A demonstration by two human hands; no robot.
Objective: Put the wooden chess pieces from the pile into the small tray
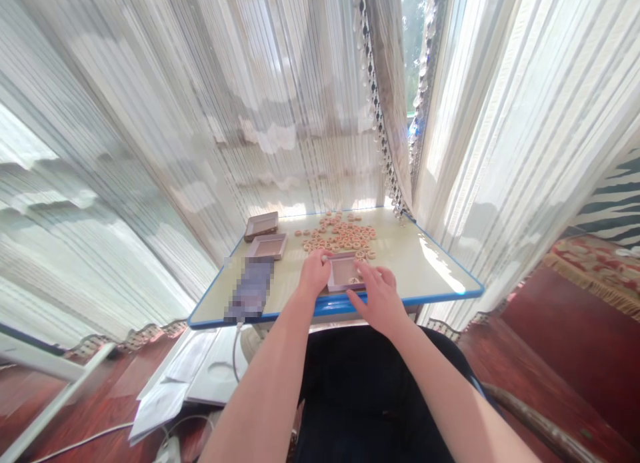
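A shallow, light purple box (341,271) lies near the table's front edge, between my two hands. Inside it, toward the right, is a round wooden game piece (353,280). My left hand (316,271) is closed at the box's left side, fingers curled at its far left corner; whether it grips the wall is hard to make out. Over the box's right side my right hand (379,291) has its fingers apart, the fingertips near the pieces at the rim. Many more round wooden pieces (345,235) are scattered just beyond the box.
Two other shallow boxes (269,247) (261,224) stand at the table's left. A blurred-out flat device (251,290) with a cable (236,353) lies at the front left. The table (425,276) has a blue edge. Curtains (300,116) hang behind it, and papers (173,376) lie below left.
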